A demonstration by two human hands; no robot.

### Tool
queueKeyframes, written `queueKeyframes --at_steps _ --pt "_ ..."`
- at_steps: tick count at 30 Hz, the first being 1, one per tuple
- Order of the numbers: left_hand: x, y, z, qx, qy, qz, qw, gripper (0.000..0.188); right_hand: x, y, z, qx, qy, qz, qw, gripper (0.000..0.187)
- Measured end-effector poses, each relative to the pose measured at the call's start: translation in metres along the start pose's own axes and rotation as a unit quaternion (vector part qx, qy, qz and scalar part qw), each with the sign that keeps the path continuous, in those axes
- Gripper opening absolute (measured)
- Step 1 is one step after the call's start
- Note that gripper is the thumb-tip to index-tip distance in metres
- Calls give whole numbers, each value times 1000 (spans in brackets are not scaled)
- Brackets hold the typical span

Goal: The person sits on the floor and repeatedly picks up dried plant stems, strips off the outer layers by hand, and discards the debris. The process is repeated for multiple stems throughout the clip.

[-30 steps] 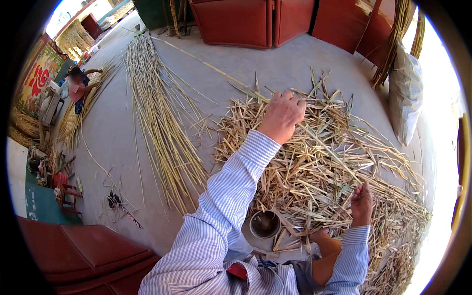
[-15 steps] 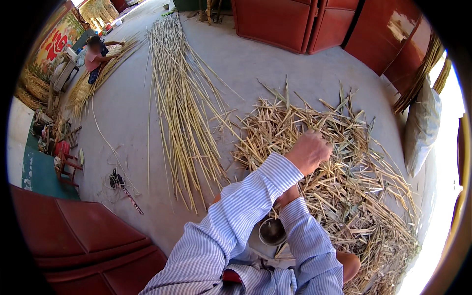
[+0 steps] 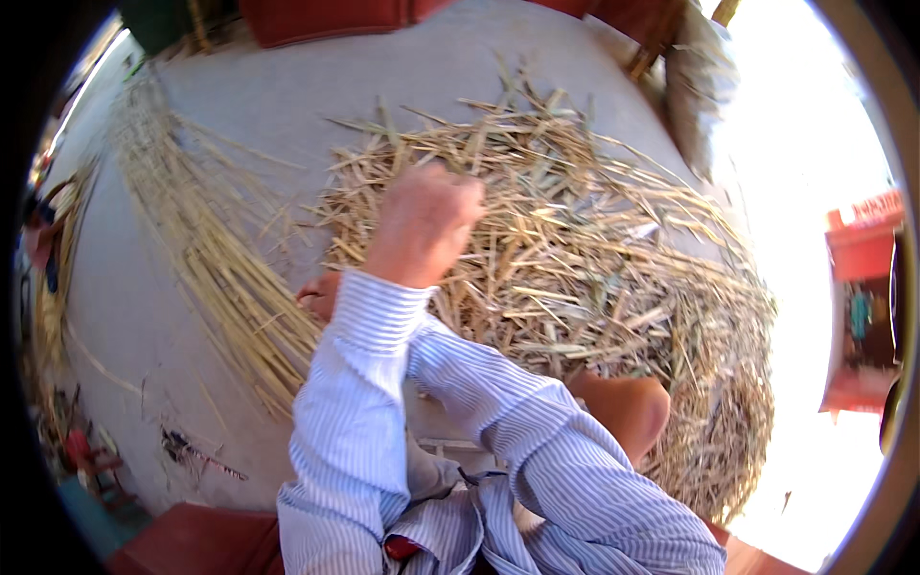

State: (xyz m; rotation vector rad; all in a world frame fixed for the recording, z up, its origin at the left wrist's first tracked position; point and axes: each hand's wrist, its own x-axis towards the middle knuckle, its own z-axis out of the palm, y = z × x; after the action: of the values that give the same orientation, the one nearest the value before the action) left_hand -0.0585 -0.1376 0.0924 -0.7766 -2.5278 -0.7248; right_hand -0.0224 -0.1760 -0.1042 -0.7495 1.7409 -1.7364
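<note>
A big heap of short, dry, chopped stalks point(image 3: 594, 278) covers the grey floor in front of me. My left hand point(image 3: 426, 220) reaches out in a striped sleeve and rests on the heap's near left side, fingers curled into the stalks. My right arm crosses beneath the left one. Only a bit of my right hand point(image 3: 321, 292) shows past the left cuff, at the gap between the heap and a row of long straight stalks point(image 3: 220, 278); its fingers are hidden. My bare knee point(image 3: 628, 407) pokes out at the heap's near edge.
The long stalks run from the far left toward me on the concrete floor point(image 3: 287, 105). Red furniture point(image 3: 316, 14) stands at the back, with a white sack point(image 3: 700, 81) at the back right. Another person point(image 3: 43, 249) sits far left. A red surface point(image 3: 192, 537) lies at my lower left.
My left hand has drawn back from the far part of the heap toward its near side. My right arm has swung from the right under the left arm. The view has turned right.
</note>
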Motion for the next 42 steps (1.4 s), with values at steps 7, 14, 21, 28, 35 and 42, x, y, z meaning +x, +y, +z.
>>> queueKeyframes --at_steps 7,14,21,28,35,42 --pt "-2 11 22 22 -86 11 996 17 -101 53 -99 -354 140 120 917 21" --pt "-4 43 35 32 -181 19 983 18 -240 109 -236 -457 369 190 787 23" --pt "6 69 67 14 -270 24 962 20 -332 140 -317 -536 248 411 694 54" --pt "20 88 90 60 -324 18 944 26 -517 135 -395 -333 -58 771 540 35" --pt "26 105 110 12 -375 34 926 28 -500 130 -442 -430 199 666 577 27" --pt "27 111 125 19 -399 45 915 27 -393 171 -424 -319 385 505 703 45"
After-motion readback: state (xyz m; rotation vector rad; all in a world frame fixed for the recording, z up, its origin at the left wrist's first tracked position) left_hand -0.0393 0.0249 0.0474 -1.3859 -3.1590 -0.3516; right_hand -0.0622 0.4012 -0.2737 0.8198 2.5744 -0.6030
